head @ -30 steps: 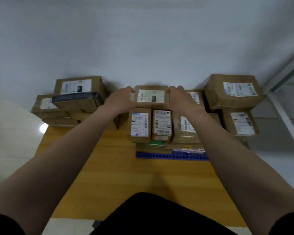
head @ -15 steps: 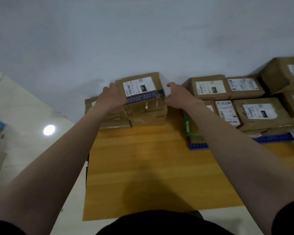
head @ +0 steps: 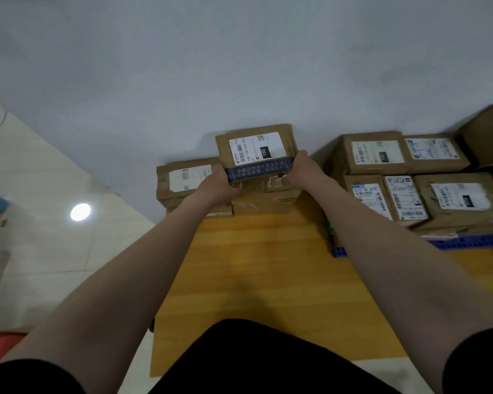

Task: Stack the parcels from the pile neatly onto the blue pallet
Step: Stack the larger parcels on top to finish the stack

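Left hand (head: pixel 217 186) and right hand (head: pixel 302 172) grip taped parcel (head: pixel 257 153) at opposite sides, fingers curled round its edges. Parcel above pile (head: pixel 189 181) at far end of bench (head: pixel 256 265); contact with box below unclear. Blue pallet (head: pixel 468 242) at right, loaded with stacked parcels (head: pixel 450 196).

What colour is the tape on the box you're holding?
Dark blue with pale writing. The tape crosses the held parcel; head view shows it best.

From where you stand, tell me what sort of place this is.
Probably a small parcel-handling room: labelled cardboard parcels piled against a plain wall, more stacked on a blue pallet, all on a wooden table over a tiled floor.
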